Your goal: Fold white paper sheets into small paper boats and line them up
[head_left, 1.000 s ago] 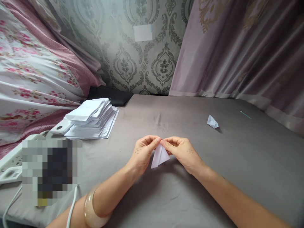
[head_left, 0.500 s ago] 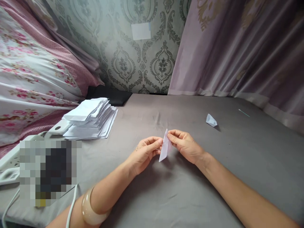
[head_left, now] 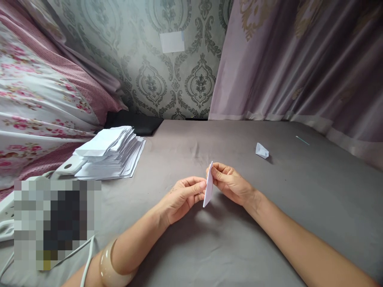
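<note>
Between my hands, a folded piece of white paper [head_left: 208, 190] is held nearly edge-on above the grey cloth surface [head_left: 239, 247]. My left hand [head_left: 186, 196] pinches its left side with the thumb and fingers. At its upper right, my right hand [head_left: 229, 180] grips it between thumb and fingertips. The fingers behind the paper are partly hidden. Farther right lies a small folded white paper piece [head_left: 262, 150].
A tall stack of white paper [head_left: 110, 153] stands at the left, near a white power strip [head_left: 70, 166] and a white cable [head_left: 87, 263]. Behind it lies a black folded item [head_left: 134, 122]. A thin green-and-white stick [head_left: 303, 140] rests at the far right.
The folded paper has turned more edge-on, its broad face now narrower. Both hands keep hold of it. The whole view has shifted slightly.
</note>
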`<state>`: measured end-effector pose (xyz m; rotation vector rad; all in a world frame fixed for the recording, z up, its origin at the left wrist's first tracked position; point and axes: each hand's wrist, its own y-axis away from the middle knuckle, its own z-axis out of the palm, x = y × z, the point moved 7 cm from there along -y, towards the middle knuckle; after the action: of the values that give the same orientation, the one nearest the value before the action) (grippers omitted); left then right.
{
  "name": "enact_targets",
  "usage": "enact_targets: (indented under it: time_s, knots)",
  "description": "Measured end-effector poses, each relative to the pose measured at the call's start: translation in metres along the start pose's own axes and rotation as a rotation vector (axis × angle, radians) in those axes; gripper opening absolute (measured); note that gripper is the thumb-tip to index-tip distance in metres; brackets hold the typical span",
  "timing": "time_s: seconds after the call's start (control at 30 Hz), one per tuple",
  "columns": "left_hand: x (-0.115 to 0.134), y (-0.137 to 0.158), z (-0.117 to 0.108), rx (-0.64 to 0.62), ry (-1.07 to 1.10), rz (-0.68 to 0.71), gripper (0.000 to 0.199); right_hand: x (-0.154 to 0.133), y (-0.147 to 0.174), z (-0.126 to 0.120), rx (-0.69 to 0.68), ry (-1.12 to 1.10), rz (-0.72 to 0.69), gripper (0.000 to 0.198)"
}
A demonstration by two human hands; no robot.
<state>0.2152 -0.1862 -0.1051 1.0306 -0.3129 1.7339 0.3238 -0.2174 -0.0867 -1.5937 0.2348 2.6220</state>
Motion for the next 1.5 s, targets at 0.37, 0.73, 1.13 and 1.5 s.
enact_targets:
  time_s: [0.37, 0.73, 1.13, 1.5]
  knots:
    - [0.015, -0.001, -0.008, 0.146, -0.424, 0.198, 0.023, 0.009, -0.007, -0.012, 0.067, 0.147, -0.015, 0.027]
    - [0.02, -0.023, -0.013, 0.037, -0.57, 0.243, 0.027, -0.017, -0.014, 0.004, 0.162, 0.635, -0.329, 0.026]
    - [0.051, -0.031, -0.024, 0.417, -0.895, 0.433, 0.011, -0.002, -0.033, 0.002, 0.366, 0.843, -0.319, 0.052]
    - [0.042, -0.029, -0.03, 0.485, -0.854, 0.578, 0.034, -0.009, -0.016, 0.018, 0.394, 1.175, -0.544, 0.027]
